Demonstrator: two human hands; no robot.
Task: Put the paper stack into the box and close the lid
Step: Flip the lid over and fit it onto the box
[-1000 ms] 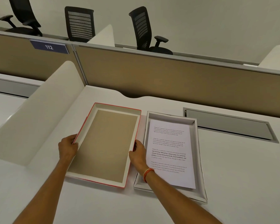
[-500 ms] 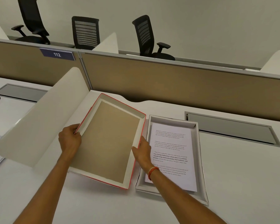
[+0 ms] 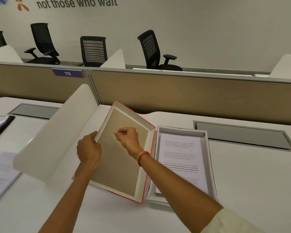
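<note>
While the paper stack [image 3: 183, 163] already lies in the box [image 3: 212, 165] on the right, a person tilts the lid [image 3: 121, 158], inside up, off the desk [image 3: 242, 190]; the left hand [image 3: 88, 148] clamps the lid's left wall, thumb inside, and the right hand [image 3: 127, 138] hovers over the brown lining, fingers curled shut on nothing visible; closing appears to be the step in hand; the next move likely calls for turning the lid over and squaring it on the box rim; the desk is white, with a curved divider [image 3: 57, 132] at left, loose sheets [image 3: 0, 179] beyond it, a tan partition [image 3: 191, 95] behind and office chairs [image 3: 151, 49] along the wall.
</note>
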